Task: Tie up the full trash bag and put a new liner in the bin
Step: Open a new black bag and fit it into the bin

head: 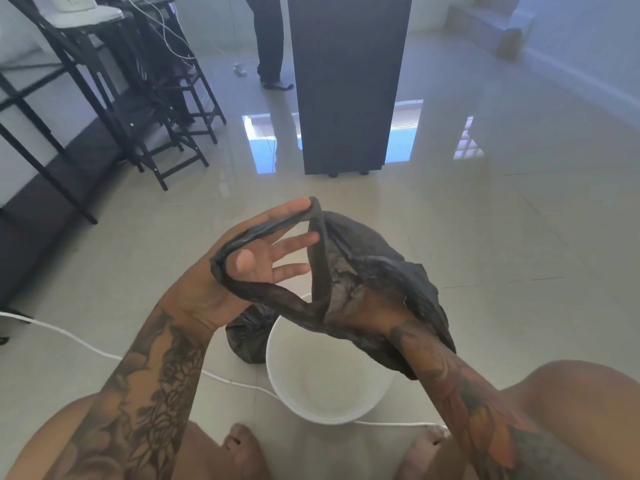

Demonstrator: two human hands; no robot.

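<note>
over white bin [346, 418], left hand [249, 268] splayed in liner [367, 254] mouth, right hand [367, 315] buried inside, grip unclear, tied bag [246, 336] behind

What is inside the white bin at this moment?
The bin shows only its bare white inside, with nothing lying in the part that is visible. The new liner, stretched on the left hand above it, covers the far rim and wall.

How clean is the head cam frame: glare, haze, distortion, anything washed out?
Head view: bluish haze softens the top half; bright window reflections glare on the glossy floor beside the dark cabinet; the wide angle bends the stools at left; the white bin interior is nearly washed out; left hand and black liner are reasonably sharp, though the liner's folds are hard to read.
</note>
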